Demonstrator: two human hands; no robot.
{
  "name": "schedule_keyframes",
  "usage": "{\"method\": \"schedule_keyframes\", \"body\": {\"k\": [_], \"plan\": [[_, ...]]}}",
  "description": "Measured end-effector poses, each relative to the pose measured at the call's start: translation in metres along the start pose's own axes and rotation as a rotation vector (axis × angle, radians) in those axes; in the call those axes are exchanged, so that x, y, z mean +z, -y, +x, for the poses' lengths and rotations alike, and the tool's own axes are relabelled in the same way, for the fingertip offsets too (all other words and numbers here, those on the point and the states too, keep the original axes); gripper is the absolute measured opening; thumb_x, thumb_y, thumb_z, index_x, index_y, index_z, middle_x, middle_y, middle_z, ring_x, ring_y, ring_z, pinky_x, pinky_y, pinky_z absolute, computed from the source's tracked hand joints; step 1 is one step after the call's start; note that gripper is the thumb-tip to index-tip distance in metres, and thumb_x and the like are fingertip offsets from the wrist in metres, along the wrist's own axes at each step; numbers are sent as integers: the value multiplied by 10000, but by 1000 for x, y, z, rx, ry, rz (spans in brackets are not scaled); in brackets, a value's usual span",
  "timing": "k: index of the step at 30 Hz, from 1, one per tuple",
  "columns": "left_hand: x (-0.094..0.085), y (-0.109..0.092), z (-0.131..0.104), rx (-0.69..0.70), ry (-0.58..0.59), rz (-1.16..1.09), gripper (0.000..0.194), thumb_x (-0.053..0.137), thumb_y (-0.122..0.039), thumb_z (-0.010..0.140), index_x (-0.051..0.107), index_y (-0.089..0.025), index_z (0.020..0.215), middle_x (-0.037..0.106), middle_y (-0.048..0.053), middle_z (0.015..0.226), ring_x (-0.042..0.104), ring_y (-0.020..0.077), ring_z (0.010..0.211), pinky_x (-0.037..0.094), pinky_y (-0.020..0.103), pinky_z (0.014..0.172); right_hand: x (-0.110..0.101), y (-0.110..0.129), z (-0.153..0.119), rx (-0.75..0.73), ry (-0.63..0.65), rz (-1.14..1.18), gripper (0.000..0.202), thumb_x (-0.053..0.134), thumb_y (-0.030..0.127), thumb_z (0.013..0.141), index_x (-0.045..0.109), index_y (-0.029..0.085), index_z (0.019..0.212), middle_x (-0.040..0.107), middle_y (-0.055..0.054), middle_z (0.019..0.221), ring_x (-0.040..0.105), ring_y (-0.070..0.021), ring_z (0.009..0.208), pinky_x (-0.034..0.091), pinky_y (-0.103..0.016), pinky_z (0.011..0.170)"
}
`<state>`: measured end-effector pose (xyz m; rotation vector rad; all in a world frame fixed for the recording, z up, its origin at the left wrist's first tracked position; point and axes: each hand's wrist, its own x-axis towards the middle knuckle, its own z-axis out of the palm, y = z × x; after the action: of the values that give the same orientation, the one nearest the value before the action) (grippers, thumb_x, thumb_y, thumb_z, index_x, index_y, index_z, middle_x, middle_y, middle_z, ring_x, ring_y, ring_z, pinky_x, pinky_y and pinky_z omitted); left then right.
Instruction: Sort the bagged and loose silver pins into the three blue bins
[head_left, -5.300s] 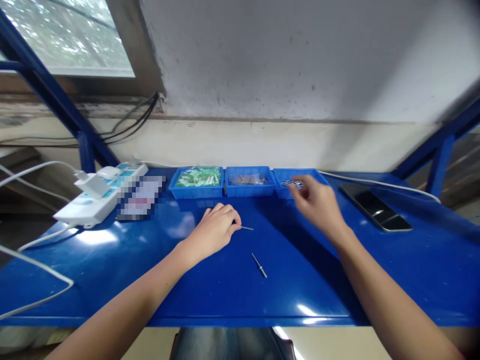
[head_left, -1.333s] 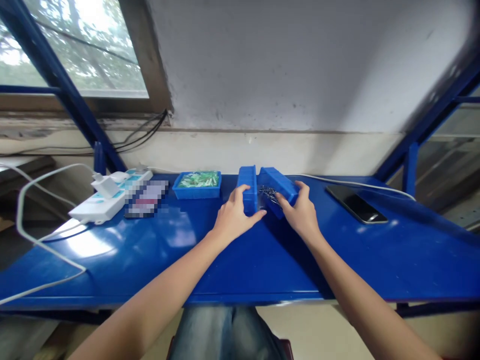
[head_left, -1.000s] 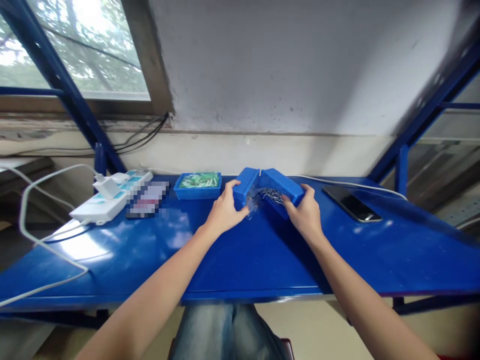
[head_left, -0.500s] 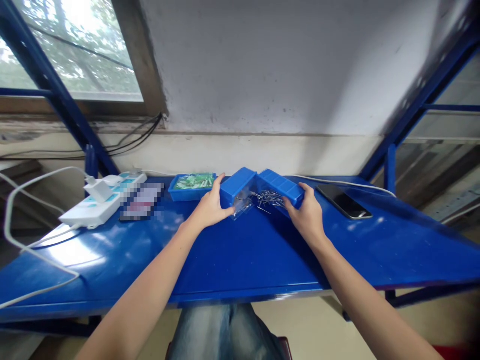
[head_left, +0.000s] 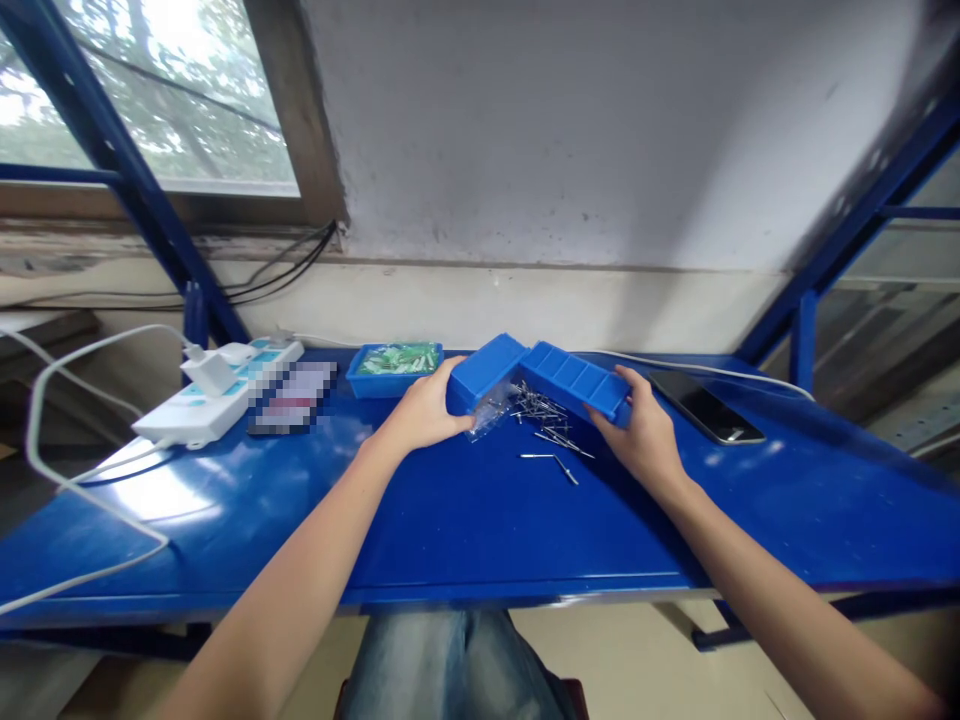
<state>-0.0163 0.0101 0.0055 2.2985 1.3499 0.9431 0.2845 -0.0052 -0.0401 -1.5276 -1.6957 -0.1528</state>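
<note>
**Loose metal pins [head_left: 538, 405] on a shiny blue table [head_left: 450, 530]**

From where I stand, both of the person's hands are taken. The left hand [head_left: 433, 408] grips the left tub [head_left: 486, 370] by its outer end, thumb low at the near corner; the right hand [head_left: 643, 430] has the right tub [head_left: 576, 376] pinched at its outer end the same way. Both tubs are tipped with their bases showing, and their inner corners meet or nearly so; I can't tell which. The pins lie heaped between them, a few strewn nearer the person. A clear bag [head_left: 491, 412] pokes out beside the left tub, just next to the heap, its contents too small to make out.

The strays worry me most: they look round enough to roll, and a knock from a tub's rim could send them toward the front edge. Setting the right tub down flat could trap pins beneath it. Dragging the bag through the heap could mix its contents in, if it's open. And each tub is held at one end only, so a weak grip could let it twist. The green-filled tub [head_left: 394, 386] sits upright behind the left hand, where a careless elbow might bump it.
</note>
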Motion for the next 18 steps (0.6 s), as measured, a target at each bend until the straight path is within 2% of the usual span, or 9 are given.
{"method": "schedule_keyframes", "body": {"k": [6, 12, 15, 18], "plan": [[-3, 0, -2, 103, 12, 62, 764, 662, -212, 632, 379, -222, 1341, 573, 83, 1230, 585, 305, 1052, 477, 443, 888, -1, -26, 14, 109, -98, 68, 627, 607, 473, 739, 420, 180, 1260, 624, -111, 1061, 634, -236, 877, 514, -356, 771], [-2, -1, -3, 249, 22, 74, 790, 607, -127, 643, 351, -249, 1380, 471, 87, 1370, 508, 308, 1185, 426, 475, 974, 15, -53, 45, 219, -185, 234, 675, 610, 526, 707, 441, 145, 1238, 611, -153, 1083, 616, -250, 894, 509, -384, 766], [-4, -7, -4, 292, -35, 40, 761, 610, -116, 669, 355, -258, 1372, 458, 82, 1380, 471, 294, 1227, 393, 470, 1016, 28, -60, 61, 305, -187, 229, 671, 589, 539, 700, 481, 120, 1213, 618, -164, 1035, 601, -261, 870, 478, -413, 788], [-5, -8, 3, 238, -167, -78, 720, 655, -166, 694, 368, -242, 1349, 467, 98, 1358, 467, 301, 1226, 399, 474, 1012, 42, -64, 75, 378, -194, 237, 651, 578, 535, 701, 486, 122, 1195, 621, -126, 936, 583, -249, 834, 448, -402, 803]]}}
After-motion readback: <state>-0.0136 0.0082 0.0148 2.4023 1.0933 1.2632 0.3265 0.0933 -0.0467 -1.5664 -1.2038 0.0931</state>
